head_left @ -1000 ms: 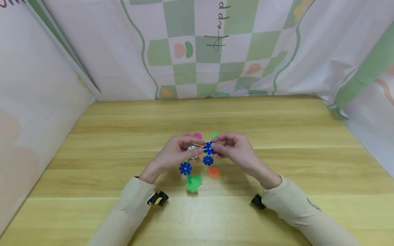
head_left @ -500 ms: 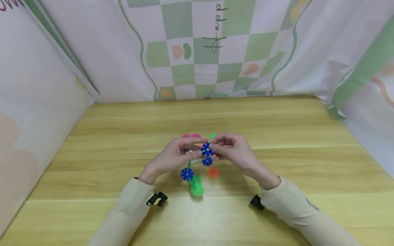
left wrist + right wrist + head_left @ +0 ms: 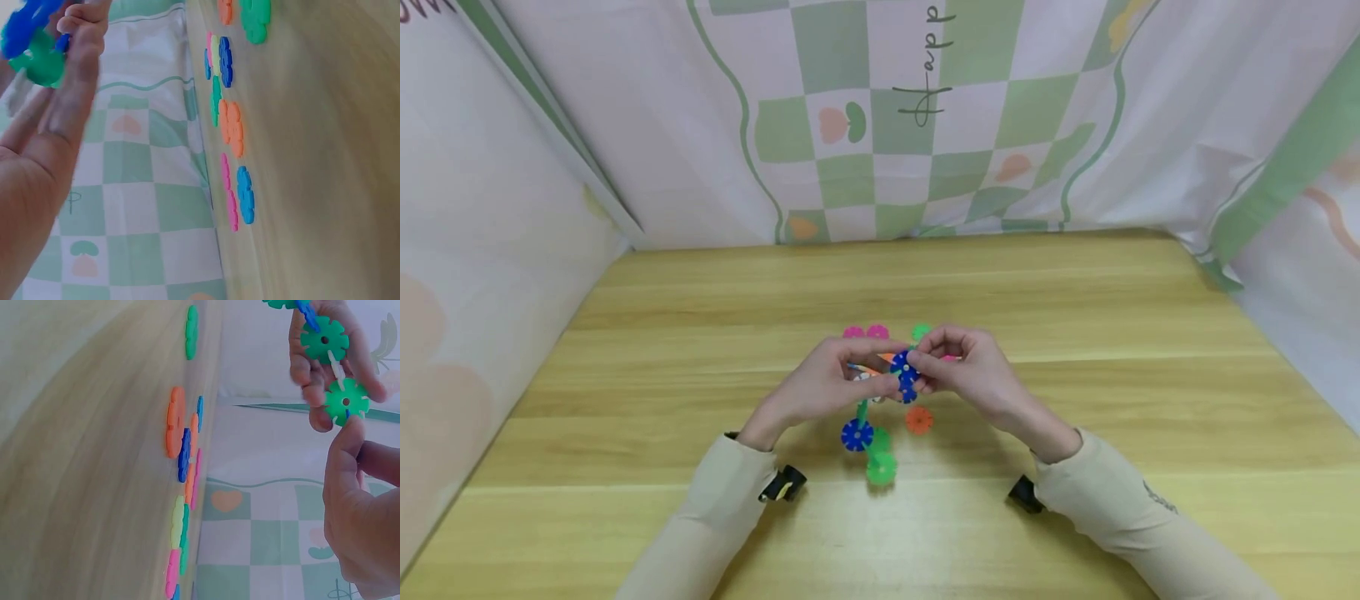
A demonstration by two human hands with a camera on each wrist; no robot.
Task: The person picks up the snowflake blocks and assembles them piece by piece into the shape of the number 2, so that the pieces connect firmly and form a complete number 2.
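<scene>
A chain of slotted snowflake discs hangs between my hands in the head view. My right hand (image 3: 973, 371) pinches the blue disc (image 3: 901, 364) at its upper end between thumb and fingertips. A green disc (image 3: 345, 402) joins that one, with a white disc (image 3: 336, 364) and another green disc (image 3: 324, 341) beyond. Around this stretch my left hand (image 3: 827, 379) has its thumb and forefinger apart, fingers fairly straight behind the discs. The chain's lower part, with a blue disc (image 3: 857, 435) and a bright green disc (image 3: 882, 469), dangles below my left hand.
Loose discs lie on the wooden table (image 3: 700, 308) beneath and beyond the hands: an orange disc (image 3: 919, 420), a pink disc (image 3: 877, 333), a green disc (image 3: 921, 332) and several others partly hidden. A patterned curtain (image 3: 902, 183) borders the table's far side.
My left thumb and forefinger have spread apart around the chain. Its lower part has swung down toward me. My right hand keeps its pinch on the blue disc, nearly in place.
</scene>
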